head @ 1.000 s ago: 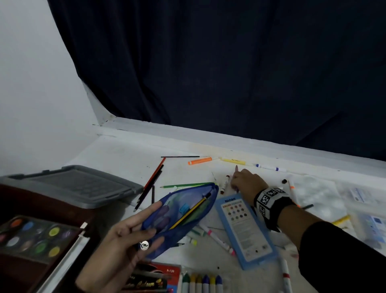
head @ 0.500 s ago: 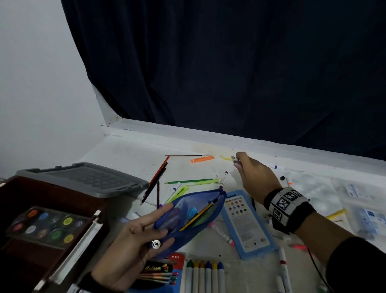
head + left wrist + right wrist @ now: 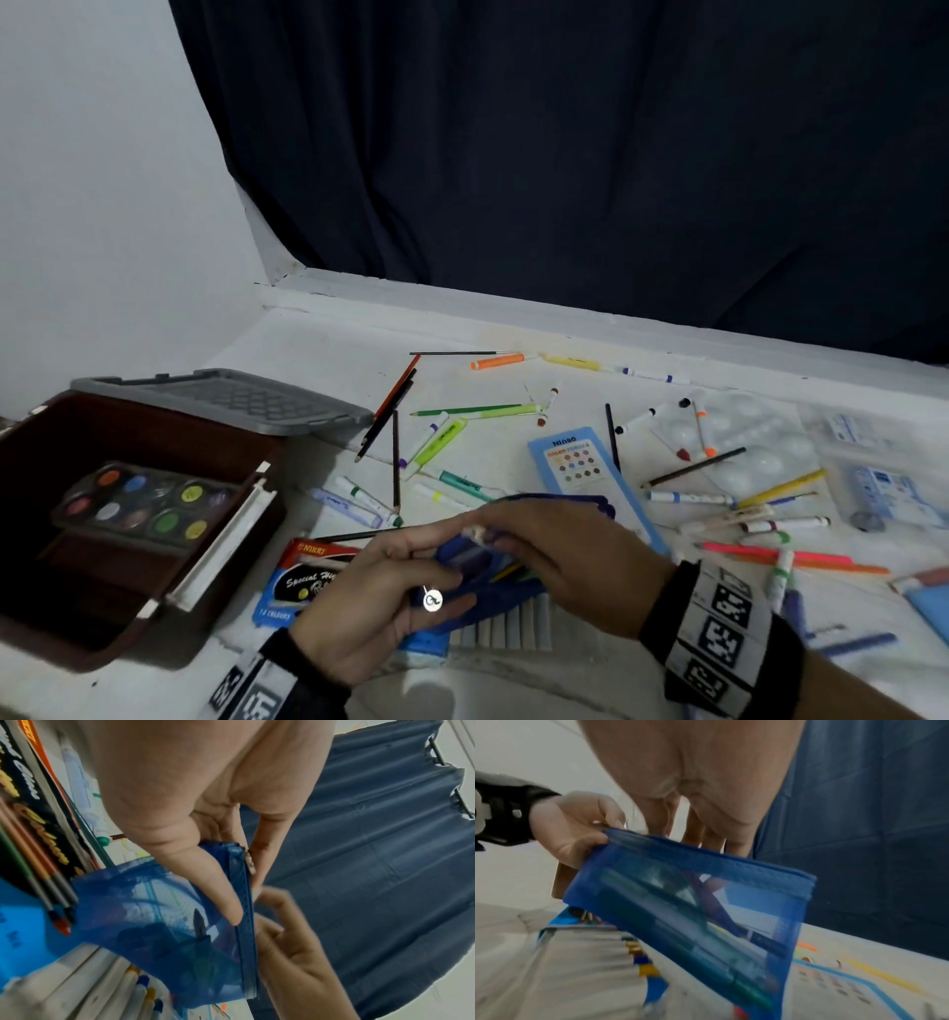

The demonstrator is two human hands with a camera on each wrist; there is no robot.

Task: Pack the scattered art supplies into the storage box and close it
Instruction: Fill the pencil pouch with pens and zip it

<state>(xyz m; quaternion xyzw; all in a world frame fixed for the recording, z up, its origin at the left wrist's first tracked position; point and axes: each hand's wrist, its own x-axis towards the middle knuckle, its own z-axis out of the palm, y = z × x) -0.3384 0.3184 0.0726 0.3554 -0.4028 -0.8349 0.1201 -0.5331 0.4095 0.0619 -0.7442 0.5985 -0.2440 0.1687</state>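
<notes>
Left hand [image 3: 369, 611] pinches the zipper end of the blue mesh pencil pouch [image 3: 693, 914] – thumb outside, fingers behind, mouth held up – so the right hand [image 3: 560, 555], fingers curled round a small marker [image 3: 477, 534], can feed it in just beyond the left fingertips.

Storage box [image 3: 246, 519] lies left of markers [image 3: 436, 447], lid [image 3: 226, 398] behind it.
</notes>
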